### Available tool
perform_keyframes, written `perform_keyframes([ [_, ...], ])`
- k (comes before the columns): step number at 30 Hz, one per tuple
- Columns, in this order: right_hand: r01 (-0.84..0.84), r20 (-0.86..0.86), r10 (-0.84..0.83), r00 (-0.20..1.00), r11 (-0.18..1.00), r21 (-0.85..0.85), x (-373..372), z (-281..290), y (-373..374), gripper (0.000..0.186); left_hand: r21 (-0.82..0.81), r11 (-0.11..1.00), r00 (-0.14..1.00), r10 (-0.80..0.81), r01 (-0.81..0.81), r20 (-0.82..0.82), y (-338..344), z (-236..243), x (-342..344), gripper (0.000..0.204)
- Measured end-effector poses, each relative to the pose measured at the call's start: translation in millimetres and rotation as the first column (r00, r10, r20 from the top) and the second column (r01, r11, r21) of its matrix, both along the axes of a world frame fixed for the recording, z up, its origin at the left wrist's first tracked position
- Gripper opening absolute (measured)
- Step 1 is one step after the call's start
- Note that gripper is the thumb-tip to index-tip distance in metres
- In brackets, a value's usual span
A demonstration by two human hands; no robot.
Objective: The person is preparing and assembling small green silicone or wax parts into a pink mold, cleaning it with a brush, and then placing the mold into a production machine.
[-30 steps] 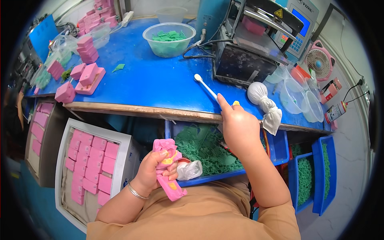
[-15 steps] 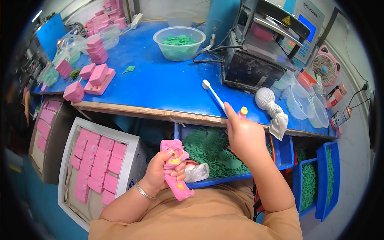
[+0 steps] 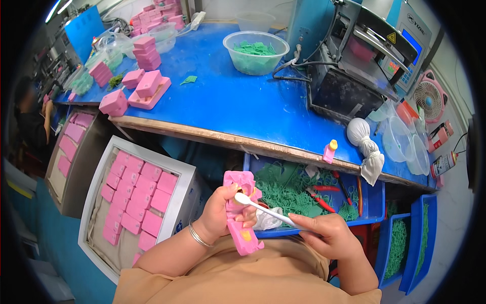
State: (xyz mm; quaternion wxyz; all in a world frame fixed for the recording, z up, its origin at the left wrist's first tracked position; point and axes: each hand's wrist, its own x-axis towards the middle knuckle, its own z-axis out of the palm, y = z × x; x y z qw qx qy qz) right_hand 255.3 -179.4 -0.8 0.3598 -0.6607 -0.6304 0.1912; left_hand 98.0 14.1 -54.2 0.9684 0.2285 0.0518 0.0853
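The bench (image 3: 228,99) stretched before the person, with a bowl (image 3: 255,69) of scraps (image 3: 255,47) near its back. Blocks (image 3: 148,84) stood left of the bowl; the press (image 3: 347,83) stood to its right, with the fan (image 3: 429,100) farther right. Before the press lay a bundle (image 3: 359,133), a peg (image 3: 329,152) to its left and tubs (image 3: 397,138) to its right. Below the front edge, a drawer (image 3: 373,202) held shreds (image 3: 283,190) and pliers (image 3: 320,201), between a box (image 3: 195,195) of blocks on the left and bins (image 3: 432,233) on the right. At the drawer's near side, the left hand (image 3: 217,210) held a piece (image 3: 242,243); the right hand (image 3: 329,234) held a brush (image 3: 271,212), its head over the piece.
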Motion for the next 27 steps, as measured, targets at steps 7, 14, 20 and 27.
perform_keyframes([
  [7, 0.178, 0.189, -0.208, 0.96, 0.97, 0.165, -3.5, 2.3, -10.2, 0.048, 0.089, 0.995, 0.998, 0.054, -0.052, -0.018, -2.4, 0.7, -3.2, 0.031],
  [14, 0.175, 0.024, -0.177, 0.984, 0.982, 0.067, 10.0, 1.6, -23.7, 0.044, 0.103, 0.987, 0.992, 0.124, -0.121, -0.024, 2.0, 2.5, -1.1, 0.029],
  [20, 0.175, -0.126, -0.201, 0.971, 0.966, -0.191, 48.2, 2.7, -53.0, 0.028, 0.099, 0.987, 0.99, 0.133, -0.129, -0.039, 11.4, 3.9, -3.4, 0.029],
  [27, 0.182, -0.024, -0.197, 0.98, 0.941, -0.285, 47.3, -21.4, -34.2, 0.024, 0.118, 0.986, 0.99, 0.124, -0.116, -0.063, 5.6, -2.0, -1.2, 0.029],
])
